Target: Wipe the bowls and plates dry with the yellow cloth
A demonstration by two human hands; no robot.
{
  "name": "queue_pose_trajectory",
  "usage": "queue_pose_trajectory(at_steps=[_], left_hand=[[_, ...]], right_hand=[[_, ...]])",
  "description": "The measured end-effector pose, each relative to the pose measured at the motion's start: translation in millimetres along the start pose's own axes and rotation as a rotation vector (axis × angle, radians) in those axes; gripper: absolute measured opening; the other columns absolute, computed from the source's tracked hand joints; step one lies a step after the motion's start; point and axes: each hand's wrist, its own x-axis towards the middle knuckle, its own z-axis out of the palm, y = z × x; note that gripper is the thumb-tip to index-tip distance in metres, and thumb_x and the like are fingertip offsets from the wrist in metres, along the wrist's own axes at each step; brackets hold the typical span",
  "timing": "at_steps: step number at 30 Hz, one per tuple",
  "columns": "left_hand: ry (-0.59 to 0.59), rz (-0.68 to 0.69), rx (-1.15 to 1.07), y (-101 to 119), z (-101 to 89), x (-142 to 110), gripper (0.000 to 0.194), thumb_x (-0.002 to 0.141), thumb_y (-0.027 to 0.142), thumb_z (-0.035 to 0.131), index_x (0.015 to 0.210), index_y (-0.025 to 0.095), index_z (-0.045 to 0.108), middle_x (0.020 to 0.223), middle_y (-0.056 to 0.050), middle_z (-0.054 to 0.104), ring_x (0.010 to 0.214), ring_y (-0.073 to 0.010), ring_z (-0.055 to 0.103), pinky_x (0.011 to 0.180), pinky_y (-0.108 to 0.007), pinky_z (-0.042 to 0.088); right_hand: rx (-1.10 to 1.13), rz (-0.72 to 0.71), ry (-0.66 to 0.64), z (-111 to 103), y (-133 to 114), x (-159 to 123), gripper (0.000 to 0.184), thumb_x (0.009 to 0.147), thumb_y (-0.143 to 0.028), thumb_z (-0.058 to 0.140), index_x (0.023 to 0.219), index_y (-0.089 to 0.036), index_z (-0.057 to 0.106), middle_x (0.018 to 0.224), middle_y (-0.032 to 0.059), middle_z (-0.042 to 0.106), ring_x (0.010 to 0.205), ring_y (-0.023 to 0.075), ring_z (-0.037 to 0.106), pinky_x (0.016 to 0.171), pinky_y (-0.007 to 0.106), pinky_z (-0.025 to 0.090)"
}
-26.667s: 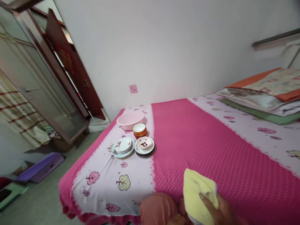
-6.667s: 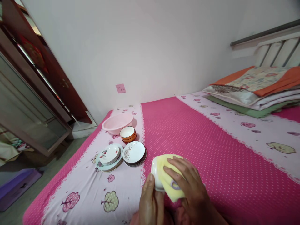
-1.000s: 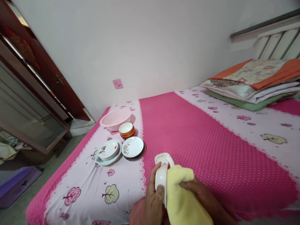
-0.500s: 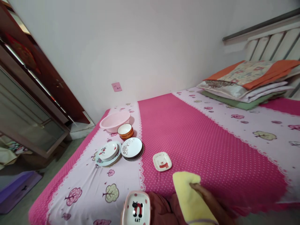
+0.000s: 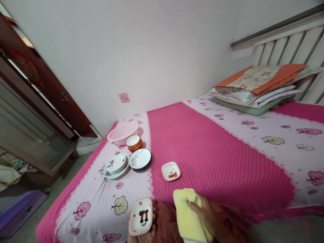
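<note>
At the bottom of the head view, my left hand (image 5: pixel 153 229) holds a small square dish (image 5: pixel 141 216) from beneath, its fingers partly hidden. The dish has a pink rim and a cat drawing with the word CAT, and its inside faces me. To the right, my right hand (image 5: pixel 202 210) grips a folded yellow cloth (image 5: pixel 186 212), thumb on top. Cloth and dish are apart. Just beyond them on the bed lies another small square dish (image 5: pixel 171 171) with a red scarf drawing.
On the bed (image 5: pixel 202 145), left of the small dish, stand two stacks of plates (image 5: pixel 140 158) (image 5: pixel 116 163), a stack of orange bowls (image 5: pixel 133 140) and a pink basin (image 5: pixel 123 133). Folded bedding (image 5: pixel 255 87) lies at the far right. A purple bin (image 5: pixel 21 209) is on the floor at left.
My left hand has raised the cat dish slightly and tilted it. The yellow cloth in my right hand has moved left, closer to the dish. The view has shifted a little.
</note>
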Motion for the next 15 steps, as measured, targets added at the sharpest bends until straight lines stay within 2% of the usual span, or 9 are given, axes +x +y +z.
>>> queue_pose_trajectory(at_steps=[3,4,6,9,12,15], left_hand=[[0.182,-0.057,0.041,3.8,15.7,-2.4,0.041,0.102,0.036,0.047,0.126,0.023,0.078,0.134,-0.018,0.072,0.117,-0.0326,0.074,0.095,-0.041,0.060],[0.220,-0.071,0.071,6.0,19.9,-3.3,0.043,0.103,0.035,0.045,0.125,0.021,0.079,0.133,-0.019,0.072,0.116,-0.0334,0.074,0.095,-0.042,0.060],[0.219,-0.055,0.144,9.2,24.2,-4.7,0.046,0.105,0.038,0.043,0.126,0.018,0.078,0.133,-0.022,0.071,0.116,-0.0357,0.074,0.095,-0.044,0.060],[0.135,-0.002,0.217,6.5,22.2,-4.1,0.045,0.106,0.041,0.045,0.129,0.019,0.077,0.133,-0.023,0.071,0.116,-0.0375,0.074,0.095,-0.045,0.061],[0.109,0.092,0.181,-3.0,22.5,-1.0,0.042,0.106,0.045,0.047,0.130,0.026,0.076,0.133,-0.019,0.072,0.117,-0.0373,0.073,0.093,-0.047,0.062],[0.185,0.160,0.158,-9.7,34.4,-1.2,0.042,0.106,0.046,0.047,0.130,0.026,0.076,0.136,-0.016,0.070,0.121,-0.0369,0.071,0.102,-0.053,0.058]], right_hand=[[0.012,-0.007,-0.044,18.6,5.8,13.3,0.030,0.087,-0.048,0.072,0.111,-0.031,0.079,0.122,0.0065,0.078,0.116,0.0339,0.071,0.095,0.046,0.060],[0.012,-0.009,-0.047,26.9,9.6,21.5,0.034,0.090,-0.048,0.072,0.114,-0.023,0.076,0.119,0.0088,0.078,0.109,0.0298,0.073,0.095,0.049,0.059],[0.005,-0.009,-0.042,41.4,18.8,37.0,0.035,0.097,-0.050,0.069,0.112,-0.019,0.072,0.114,0.0082,0.077,0.101,0.0234,0.073,0.094,0.046,0.059],[0.011,-0.023,-0.029,52.0,32.5,48.6,0.037,0.097,-0.054,0.068,0.108,-0.019,0.072,0.107,0.0071,0.077,0.096,0.0221,0.073,0.090,0.043,0.060],[0.028,-0.039,-0.026,53.3,40.2,48.7,0.040,0.091,-0.056,0.070,0.104,-0.019,0.072,0.096,0.0066,0.078,0.087,0.0230,0.074,0.083,0.040,0.062],[0.050,-0.062,-0.030,53.5,40.7,47.3,0.044,0.081,-0.058,0.072,0.102,-0.020,0.073,0.096,0.0093,0.080,0.084,0.0267,0.074,0.078,0.039,0.064]])
